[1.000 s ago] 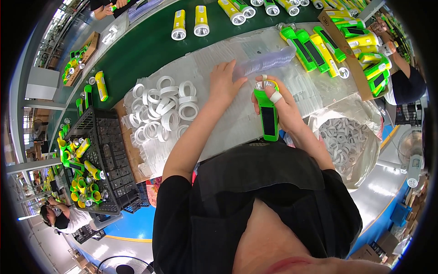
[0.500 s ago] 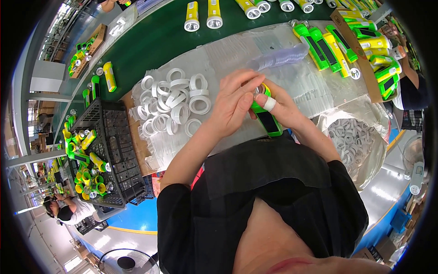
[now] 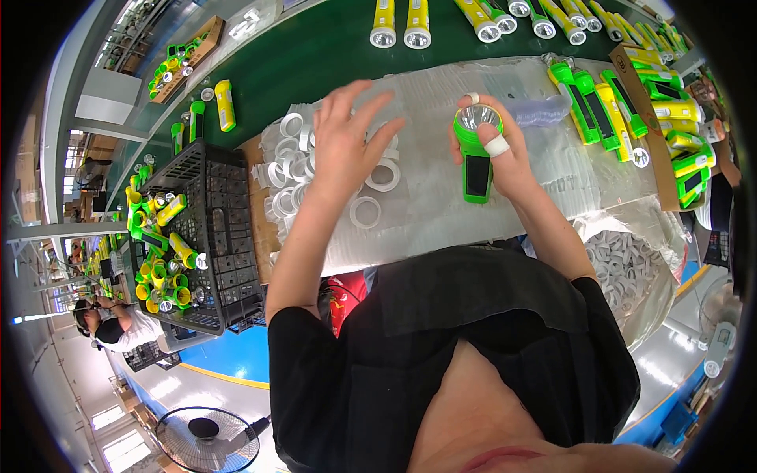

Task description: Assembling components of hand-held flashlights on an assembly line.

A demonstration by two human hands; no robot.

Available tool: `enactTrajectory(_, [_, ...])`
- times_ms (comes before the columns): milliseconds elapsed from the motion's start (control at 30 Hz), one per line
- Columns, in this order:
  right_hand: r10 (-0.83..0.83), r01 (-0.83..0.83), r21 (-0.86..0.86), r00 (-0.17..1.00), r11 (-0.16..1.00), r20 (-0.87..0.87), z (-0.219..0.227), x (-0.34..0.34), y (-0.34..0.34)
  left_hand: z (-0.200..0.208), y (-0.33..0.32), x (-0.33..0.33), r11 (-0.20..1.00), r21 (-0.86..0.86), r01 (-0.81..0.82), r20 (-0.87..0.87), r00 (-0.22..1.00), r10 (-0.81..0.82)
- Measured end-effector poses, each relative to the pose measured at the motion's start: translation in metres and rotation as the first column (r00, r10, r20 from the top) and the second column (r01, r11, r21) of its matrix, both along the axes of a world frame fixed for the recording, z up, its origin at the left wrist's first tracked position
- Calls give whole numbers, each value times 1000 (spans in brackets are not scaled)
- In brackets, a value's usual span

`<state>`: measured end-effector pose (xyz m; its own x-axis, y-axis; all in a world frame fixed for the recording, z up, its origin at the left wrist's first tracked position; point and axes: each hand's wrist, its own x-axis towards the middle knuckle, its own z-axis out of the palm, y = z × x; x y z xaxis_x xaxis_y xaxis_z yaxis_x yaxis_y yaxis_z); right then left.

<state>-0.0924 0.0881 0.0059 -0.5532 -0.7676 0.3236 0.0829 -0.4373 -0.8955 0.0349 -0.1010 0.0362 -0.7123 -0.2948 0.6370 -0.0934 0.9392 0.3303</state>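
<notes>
In my right hand is a green flashlight with a dark panel on its body, its reflector head tilted up and away from me. White tape wraps my right thumb and one finger. My left hand hovers over the pile of white plastic rings, fingers spread and holding nothing; it hides part of the pile. One ring lies apart on the near side. Just beyond my right hand rests a stack of clear discs.
Green and yellow flashlights lie at right beside a full cardboard box. More flashlights stand along the green belt. At left is a black crate with flashlight parts; at lower right, a sack of white rings.
My left hand has left the flashlight and moved left over the rings, its fingers spreading. The flashlight stays in my right hand, its head now uncovered. The whole view has shifted slightly.
</notes>
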Motion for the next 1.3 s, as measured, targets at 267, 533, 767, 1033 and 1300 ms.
enactTrajectory(267, [17, -17, 44, 1000, 999, -3, -13, 0, -20, 3, -55, 5, 867, -10, 498, 652, 661, -372])
enactTrajectory(533, [59, -56, 54, 997, 997, -53, -14, 0, -21, 50, -7, 0, 863, 318, 391, 172, 872, -459])
enactTrajectory(767, [139, -137, 56, 990, 989, -36, -13, 0, -18, 36, 16, -8, 839, 326, 436, 129, 858, -496])
enactTrajectory(1033, [-41, 14, -54, 848, 998, -529, 7, -33, -3, 41, 24, -17, 822, 349, 451, 154, 837, -525])
enactTrajectory(1300, [291, 82, 355, 421, 931, -859, 97, -71, 25, 23, 55, -43, 796, 340, 501, 104, 821, -561])
